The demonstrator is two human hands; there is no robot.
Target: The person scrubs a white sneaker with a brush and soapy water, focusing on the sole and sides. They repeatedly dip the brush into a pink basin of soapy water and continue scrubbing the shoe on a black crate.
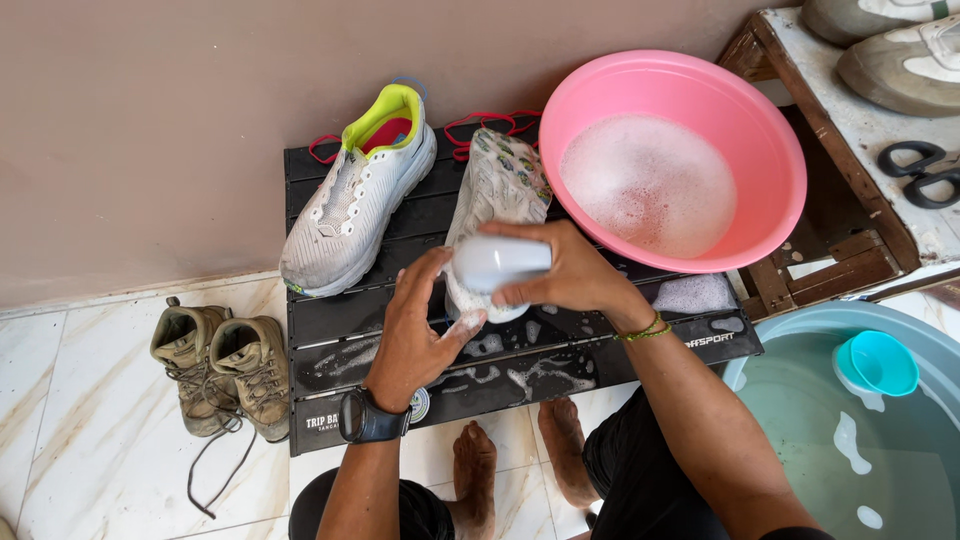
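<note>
The hands (480,300) hide the sole-up shoe's (500,190) heel end; the top edge cuts off the beige shoes (900,50).

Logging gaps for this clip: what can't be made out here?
Head view only:
- White object in right hand: fingers cover its end; kind unclear.
- Shoe under the hands: lower part hidden by both hands.
- Left hand: palm side hidden.
- Shoes top right: cut by the edge.

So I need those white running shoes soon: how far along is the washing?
Done: suds streak the black slatted table and the pink plastic basin holds foamy water, so soaping has begun. In hand: the left hand steadies one white running shoe while the right hand presses a white scrubbing tool on it. Left: the second white shoe with the yellow-green collar shows no foam.
</note>
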